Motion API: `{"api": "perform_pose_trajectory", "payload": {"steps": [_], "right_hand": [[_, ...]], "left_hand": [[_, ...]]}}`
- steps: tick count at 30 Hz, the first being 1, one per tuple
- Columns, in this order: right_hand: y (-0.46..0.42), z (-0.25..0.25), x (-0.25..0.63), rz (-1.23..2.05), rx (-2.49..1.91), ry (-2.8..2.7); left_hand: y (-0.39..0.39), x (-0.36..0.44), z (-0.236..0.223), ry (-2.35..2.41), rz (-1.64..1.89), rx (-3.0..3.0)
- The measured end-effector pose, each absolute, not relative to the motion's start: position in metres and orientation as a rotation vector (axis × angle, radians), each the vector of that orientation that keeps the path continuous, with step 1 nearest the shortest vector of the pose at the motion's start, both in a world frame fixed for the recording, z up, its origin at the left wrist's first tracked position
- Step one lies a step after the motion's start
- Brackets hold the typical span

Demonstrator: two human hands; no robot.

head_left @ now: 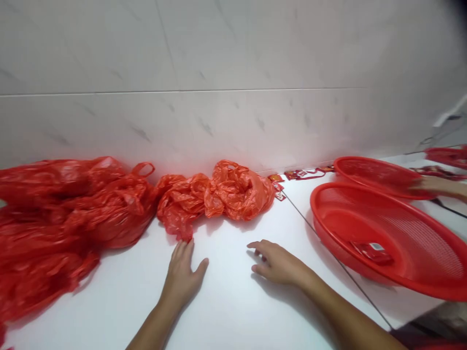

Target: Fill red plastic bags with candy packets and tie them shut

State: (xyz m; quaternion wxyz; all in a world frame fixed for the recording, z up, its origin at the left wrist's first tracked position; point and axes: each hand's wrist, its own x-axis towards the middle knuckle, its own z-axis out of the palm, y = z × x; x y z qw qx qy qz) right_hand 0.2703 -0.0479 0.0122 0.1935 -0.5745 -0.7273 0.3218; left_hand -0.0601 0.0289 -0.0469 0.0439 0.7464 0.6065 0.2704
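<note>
My left hand (184, 270) lies flat on the white table (226, 306), fingers stretched forward and thumb apart. Its fingertips meet the lower edge of a crumpled red plastic bag (184, 199). To the right, my right hand (273, 260) hovers low over the table with its fingers slightly bent and apart, holding nothing. Another crumpled red plastic bag (241, 192) rests against the wall ahead of both hands. Nearest my right forearm stands a red plastic basket (365, 272), with a small red packet (374, 252) inside it.
Full red plastic bags (109, 209) pile up on the left. Small red packets (306, 173) lie along the wall. Behind the near basket is a second red basket (379, 175), with another person's hand (434, 185) at it. A seam (302, 214) crosses the table.
</note>
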Motion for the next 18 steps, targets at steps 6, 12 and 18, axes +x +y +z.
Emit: {"api": "perform_pose_trajectory", "payload": {"steps": [6,12,18], "right_hand": [[-0.002,0.005,0.245,0.997,-1.468,-2.123],[0.029,-0.017,0.197,0.943,-1.438,-1.849],[0.022,-0.028,0.206,1.015,-1.282,-1.765]], "left_hand": [[0.01,-0.054,-0.017,1.33,1.284,2.633],[-0.026,-0.032,0.004,0.748,1.135,2.884],[-0.02,-0.04,-0.011,1.095,1.343,2.826]]}}
